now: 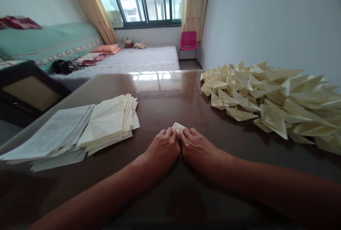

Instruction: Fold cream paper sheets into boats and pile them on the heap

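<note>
A small piece of folded cream paper (178, 126) lies on the dark brown table, mostly hidden by my fingers. My left hand (165, 144) grips its left side, fingers curled and pressed together. From the right, my right hand (196, 146) closes on the same paper, its knuckles bent and nearly touching the left ones. Only the pointed far tip of the paper shows between them. Left of my hands sits a stack of creased cream paper sheets (106, 119). A large heap of folded paper boats (255, 95) spreads over the right side.
Printed grey sheets (58, 127) are stacked beside the creased ones on the table (157, 98). Past the far edge stand a bed (149, 57) and a pink chair (188, 41). A dark cabinet (32, 87) is at the left, and a wall (266, 16) runs along the right.
</note>
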Motion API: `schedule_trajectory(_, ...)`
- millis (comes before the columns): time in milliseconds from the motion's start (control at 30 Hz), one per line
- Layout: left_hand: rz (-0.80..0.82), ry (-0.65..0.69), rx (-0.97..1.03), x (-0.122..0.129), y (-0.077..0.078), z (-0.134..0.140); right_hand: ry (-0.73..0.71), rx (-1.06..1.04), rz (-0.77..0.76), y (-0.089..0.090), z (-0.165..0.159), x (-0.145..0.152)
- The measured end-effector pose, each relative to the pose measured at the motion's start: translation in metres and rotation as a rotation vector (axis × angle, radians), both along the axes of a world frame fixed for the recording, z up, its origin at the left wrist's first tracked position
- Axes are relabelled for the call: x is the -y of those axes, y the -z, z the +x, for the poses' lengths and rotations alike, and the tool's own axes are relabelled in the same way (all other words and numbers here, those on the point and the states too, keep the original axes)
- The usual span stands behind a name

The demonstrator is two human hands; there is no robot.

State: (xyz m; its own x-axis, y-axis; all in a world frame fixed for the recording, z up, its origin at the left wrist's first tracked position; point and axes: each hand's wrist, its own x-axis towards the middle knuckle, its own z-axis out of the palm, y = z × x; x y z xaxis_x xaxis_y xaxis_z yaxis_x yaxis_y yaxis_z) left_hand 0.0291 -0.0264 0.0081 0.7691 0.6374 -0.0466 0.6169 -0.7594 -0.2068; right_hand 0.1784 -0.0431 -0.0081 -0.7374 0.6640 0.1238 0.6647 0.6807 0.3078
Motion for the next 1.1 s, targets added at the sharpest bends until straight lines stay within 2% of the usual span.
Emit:
schedule_trajectory(67, -0.044, 0.002, 0.027, -0.004, -0.003, -0.003, -0.005, -0.009, -0.023, -0.002, -0.001, -0.004)
schedule_trajectory(167, -0.116, -0.101, 0.218, -0.015, 0.000, -0.015, -0.058, -0.087, -0.182, -0.012, 0.011, -0.021)
schedule_trajectory(233, -0.138, -0.169, 0.393, -0.024, 0.007, -0.023, -0.044, -0.260, -0.304, -0.015, 0.023, -0.038)
schedule_trajectory(333, -0.128, -0.232, 0.525, -0.033, 0.019, -0.028, 0.030, -0.531, -0.484, -0.008, 0.037, -0.059)
schedule_trajectory(500, -0.164, -0.276, 0.564, -0.036, 0.025, -0.026, 0.086, -0.677, -0.559, 0.007, 0.035, -0.068)
schedule_trajectory(633, -0.207, -0.287, 0.601, -0.037, 0.022, -0.025, 0.149, -0.736, -0.649, 0.004, 0.033, -0.068)
schedule_trajectory(867, -0.281, -0.325, 0.730, -0.037, 0.023, -0.024, 0.100, -0.988, -0.781, 0.004, 0.031, -0.070)
schedule_trajectory(967, -0.270, -0.317, 0.812, -0.037, 0.023, -0.025, 0.101, -1.071, -0.785, 0.005, 0.029, -0.069)
schedule_trajectory(1100, -0.194, -0.252, 0.871, -0.037, 0.020, -0.027, 0.128, -1.099, -0.717, 0.002, 0.026, -0.068)
